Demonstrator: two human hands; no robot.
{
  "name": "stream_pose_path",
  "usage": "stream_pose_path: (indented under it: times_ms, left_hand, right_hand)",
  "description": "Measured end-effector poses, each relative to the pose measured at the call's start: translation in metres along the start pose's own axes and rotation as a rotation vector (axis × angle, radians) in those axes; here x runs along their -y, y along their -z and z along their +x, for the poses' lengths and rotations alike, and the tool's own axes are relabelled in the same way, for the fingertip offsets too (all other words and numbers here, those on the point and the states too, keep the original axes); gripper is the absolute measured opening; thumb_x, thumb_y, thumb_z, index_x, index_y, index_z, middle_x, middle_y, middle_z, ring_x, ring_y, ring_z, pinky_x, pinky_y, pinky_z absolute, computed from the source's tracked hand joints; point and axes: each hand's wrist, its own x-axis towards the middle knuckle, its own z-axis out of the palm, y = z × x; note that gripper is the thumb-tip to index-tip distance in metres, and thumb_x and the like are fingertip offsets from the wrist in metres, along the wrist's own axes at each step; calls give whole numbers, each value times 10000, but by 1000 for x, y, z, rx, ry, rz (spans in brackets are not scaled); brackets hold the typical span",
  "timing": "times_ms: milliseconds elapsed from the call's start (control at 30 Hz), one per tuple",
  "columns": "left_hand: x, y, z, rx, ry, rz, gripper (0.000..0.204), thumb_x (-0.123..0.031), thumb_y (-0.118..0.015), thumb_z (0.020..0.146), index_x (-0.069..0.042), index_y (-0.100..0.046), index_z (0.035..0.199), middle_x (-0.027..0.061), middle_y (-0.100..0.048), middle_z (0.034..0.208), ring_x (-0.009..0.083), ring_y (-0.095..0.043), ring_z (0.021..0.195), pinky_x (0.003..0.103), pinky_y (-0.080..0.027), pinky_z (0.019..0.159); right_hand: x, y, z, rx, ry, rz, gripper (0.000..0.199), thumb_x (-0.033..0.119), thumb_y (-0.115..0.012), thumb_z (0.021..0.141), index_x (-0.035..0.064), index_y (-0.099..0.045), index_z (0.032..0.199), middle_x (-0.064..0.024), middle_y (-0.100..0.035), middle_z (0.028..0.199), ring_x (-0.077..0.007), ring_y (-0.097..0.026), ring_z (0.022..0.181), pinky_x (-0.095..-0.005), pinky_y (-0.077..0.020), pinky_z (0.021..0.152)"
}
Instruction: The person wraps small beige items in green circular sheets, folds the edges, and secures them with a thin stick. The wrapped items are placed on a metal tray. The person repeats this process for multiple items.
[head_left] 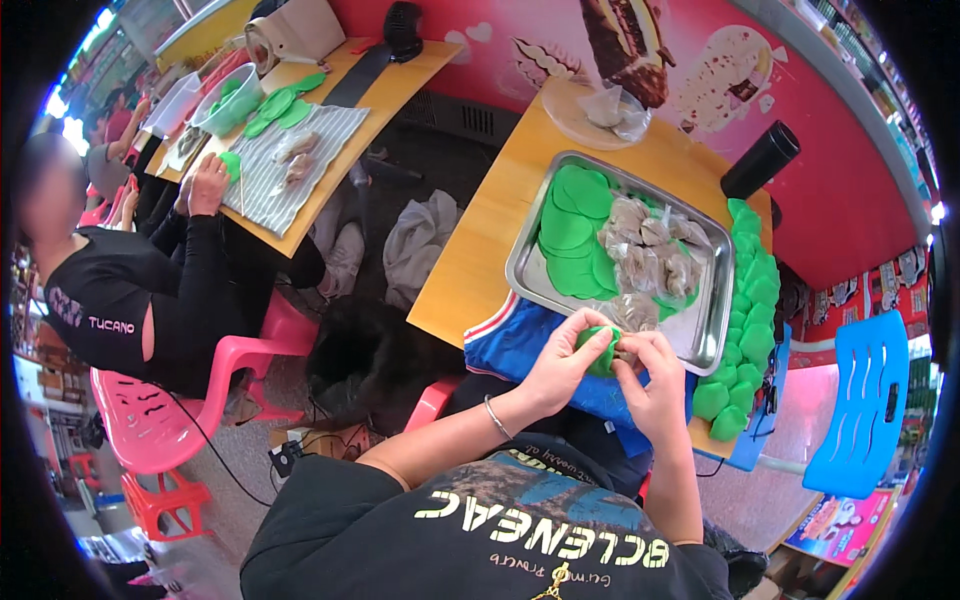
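Note:
Both my hands meet just below the near edge of a steel tray [722, 318]. My left hand [572, 362] pinches a green round sheet [600, 362] that is bent up into a cup shape. My right hand [648, 375] grips its other side, its fingertips near something brownish in the fold, which is mostly hidden. In the tray, flat green discs [565, 225] overlap on the left. Several small clear plastic bags with brown contents [640, 262] lie heaped in the middle and right. Rounded green pieces [755, 290] line the table to the right of the tray.
The tray stands on a wooden table [480, 235] with a black cylinder [760, 160] and a clear plastic bag [605, 112] behind. Blue cloth [520, 345] covers my lap. A blue chair [858, 400] stands right. At left, a seated person [150, 280] handles a green piece at another table.

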Motion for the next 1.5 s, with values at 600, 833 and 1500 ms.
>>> stream_pose_path:
  times_ms: [600, 833, 1500]
  left_hand:
    - [0, -2, -3, 44, 34, 28, 365, -113, -567, 884, -67, -380, 1194, 36, -518, 1057, 113, -535, 986, 266, -469, 808]
    - [5, 1, 0, 54, 1, 28, 373, -127, -547, 899, -75, -357, 1216, 40, -506, 1070, 123, -530, 1003, 267, -448, 836]
    - [3, -6, 4, -8, -5, 41, 171, -168, -521, 919, -70, -485, 1054, 13, -557, 965, 86, -545, 895, 256, -463, 781]
  right_hand:
    - [-1, 2, -3, -191, -126, 259, 191, -4, -666, 728, 20, -546, 875, -23, -543, 732, -70, -497, 575, -212, -394, 516]
    - [-4, 5, -3, -79, -105, 115, 172, -12, -666, 700, 7, -558, 834, -37, -529, 725, -84, -496, 567, -210, -402, 520]
    - [-7, -7, -3, -356, -61, 259, 204, -14, -687, 700, 18, -538, 835, -87, -582, 848, -149, -572, 684, -235, -452, 582]
